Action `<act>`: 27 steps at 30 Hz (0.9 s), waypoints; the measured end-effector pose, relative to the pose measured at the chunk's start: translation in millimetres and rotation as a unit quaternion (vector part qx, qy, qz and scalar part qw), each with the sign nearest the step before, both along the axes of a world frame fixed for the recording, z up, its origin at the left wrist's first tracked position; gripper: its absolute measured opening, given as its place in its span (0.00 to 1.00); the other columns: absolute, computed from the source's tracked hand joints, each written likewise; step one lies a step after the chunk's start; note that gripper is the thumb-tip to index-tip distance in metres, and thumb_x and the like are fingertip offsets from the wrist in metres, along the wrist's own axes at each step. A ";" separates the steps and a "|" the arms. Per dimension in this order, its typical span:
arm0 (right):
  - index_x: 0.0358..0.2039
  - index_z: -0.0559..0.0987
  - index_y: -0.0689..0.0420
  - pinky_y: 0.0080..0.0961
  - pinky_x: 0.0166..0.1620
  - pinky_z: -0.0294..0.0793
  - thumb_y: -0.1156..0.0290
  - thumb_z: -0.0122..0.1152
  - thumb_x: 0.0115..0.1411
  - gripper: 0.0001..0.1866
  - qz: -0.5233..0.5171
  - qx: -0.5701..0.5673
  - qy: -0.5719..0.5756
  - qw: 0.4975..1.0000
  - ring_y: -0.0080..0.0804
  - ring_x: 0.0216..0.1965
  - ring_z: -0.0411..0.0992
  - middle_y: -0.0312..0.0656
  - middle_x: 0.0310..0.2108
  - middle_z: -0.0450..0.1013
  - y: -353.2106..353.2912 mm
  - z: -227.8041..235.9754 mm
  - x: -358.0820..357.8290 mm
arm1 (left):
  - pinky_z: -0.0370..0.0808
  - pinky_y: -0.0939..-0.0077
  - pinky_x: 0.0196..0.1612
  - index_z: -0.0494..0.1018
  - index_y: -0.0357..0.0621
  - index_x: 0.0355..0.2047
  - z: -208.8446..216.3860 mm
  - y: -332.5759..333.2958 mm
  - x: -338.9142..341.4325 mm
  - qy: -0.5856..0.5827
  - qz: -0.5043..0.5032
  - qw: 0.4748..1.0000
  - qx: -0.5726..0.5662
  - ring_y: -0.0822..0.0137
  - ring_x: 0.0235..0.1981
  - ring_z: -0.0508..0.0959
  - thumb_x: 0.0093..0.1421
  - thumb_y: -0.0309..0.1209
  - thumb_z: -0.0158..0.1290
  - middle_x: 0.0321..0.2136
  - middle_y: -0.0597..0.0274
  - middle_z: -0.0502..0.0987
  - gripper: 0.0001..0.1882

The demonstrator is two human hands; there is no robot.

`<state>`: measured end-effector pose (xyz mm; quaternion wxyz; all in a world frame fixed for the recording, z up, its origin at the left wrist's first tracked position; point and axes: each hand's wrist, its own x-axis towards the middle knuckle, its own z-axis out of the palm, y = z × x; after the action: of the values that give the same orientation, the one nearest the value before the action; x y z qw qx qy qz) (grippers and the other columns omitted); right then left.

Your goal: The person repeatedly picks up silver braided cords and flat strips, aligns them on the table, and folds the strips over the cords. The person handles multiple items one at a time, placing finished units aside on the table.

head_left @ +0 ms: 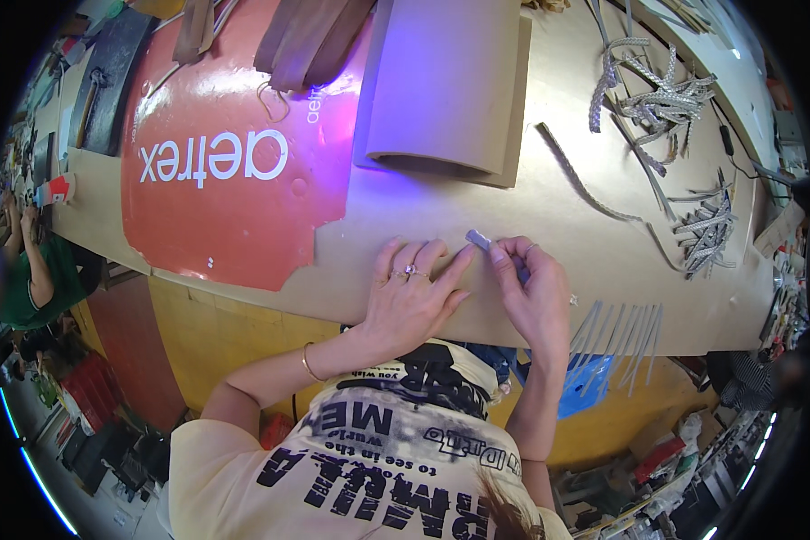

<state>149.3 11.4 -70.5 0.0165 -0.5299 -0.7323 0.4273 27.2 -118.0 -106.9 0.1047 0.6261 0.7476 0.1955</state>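
Note:
Near the table's front edge, my right hand (pixel 533 292) pinches a short grey strip (pixel 478 239) between thumb and fingers, its end poking out toward the upper left. My left hand (pixel 412 292) rests beside it, palm down with fingers apart. Its index fingertip reaches close to the strip; whether they touch I cannot tell. A long braided grey strip (pixel 583 185) lies beyond my right hand. Farther right are a tangled heap of braided strips (pixel 668 101) and a smaller bundle of them (pixel 706 236). Several thin grey strips (pixel 623 335) hang over the front edge to the right.
A red board with white lettering (pixel 234 216) covers the table's left part. Behind my hands stands a curved brown board (pixel 445 90). Brown straps (pixel 310 45) lie at the back, near a black slab (pixel 112 85). At far left is another person in green (pixel 40 283).

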 end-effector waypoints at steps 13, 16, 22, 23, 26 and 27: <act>0.34 0.81 0.55 0.34 0.26 0.67 0.62 0.58 0.64 0.11 -0.007 0.008 -0.023 1.000 0.41 0.18 0.71 0.44 0.16 0.72 -2.5 2.7 -2.3 | 0.51 0.49 0.61 0.69 0.56 0.61 -0.2 1.1 -1.2 -0.016 -0.004 1.000 -0.025 0.57 0.52 0.65 0.57 0.42 0.60 0.48 0.58 0.67 0.31; 0.34 0.81 0.55 0.35 0.26 0.67 0.62 0.58 0.64 0.11 -0.010 0.012 -0.021 1.000 0.41 0.18 0.71 0.44 0.16 0.72 -3.5 1.4 -1.7 | 0.53 0.48 0.61 0.68 0.56 0.62 3.0 4.3 -2.5 -0.015 -0.005 0.999 -0.033 0.57 0.52 0.66 0.57 0.43 0.60 0.47 0.58 0.67 0.32; 0.34 0.81 0.54 0.36 0.27 0.67 0.61 0.58 0.64 0.11 -0.013 0.020 -0.013 1.000 0.43 0.19 0.72 0.44 0.16 0.72 -4.5 1.2 -2.4 | 0.54 0.53 0.61 0.68 0.53 0.61 6.7 9.9 -4.7 0.002 -0.008 1.000 -0.025 0.60 0.49 0.68 0.55 0.42 0.60 0.46 0.61 0.68 0.33; 0.34 0.81 0.54 0.36 0.27 0.67 0.61 0.58 0.64 0.11 -0.016 0.019 -0.016 1.000 0.43 0.19 0.72 0.44 0.16 0.72 -4.4 1.7 -2.7 | 0.54 0.53 0.61 0.68 0.53 0.61 6.6 10.2 -4.4 0.006 -0.009 1.000 -0.025 0.60 0.49 0.68 0.55 0.43 0.60 0.45 0.61 0.69 0.33; 0.33 0.81 0.54 0.37 0.26 0.67 0.61 0.58 0.64 0.10 -0.008 0.018 -0.023 1.000 0.44 0.19 0.72 0.44 0.16 0.72 -3.9 3.7 -3.2 | 0.53 0.50 0.61 0.68 0.56 0.61 4.6 9.8 -2.5 0.015 -0.010 0.999 -0.034 0.59 0.50 0.67 0.55 0.43 0.60 0.46 0.61 0.67 0.33; 0.33 0.81 0.54 0.37 0.27 0.67 0.61 0.58 0.64 0.10 -0.007 0.017 -0.024 1.000 0.44 0.19 0.72 0.44 0.16 0.72 -3.7 4.3 -3.3 | 0.53 0.49 0.60 0.68 0.57 0.62 3.3 9.5 -1.6 0.013 -0.009 0.999 -0.037 0.59 0.50 0.66 0.56 0.44 0.61 0.46 0.61 0.67 0.33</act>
<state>146.0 7.8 -66.3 0.0111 -0.5451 -0.7358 0.4016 25.6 -108.5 -103.6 0.1196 0.6309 0.7501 0.1582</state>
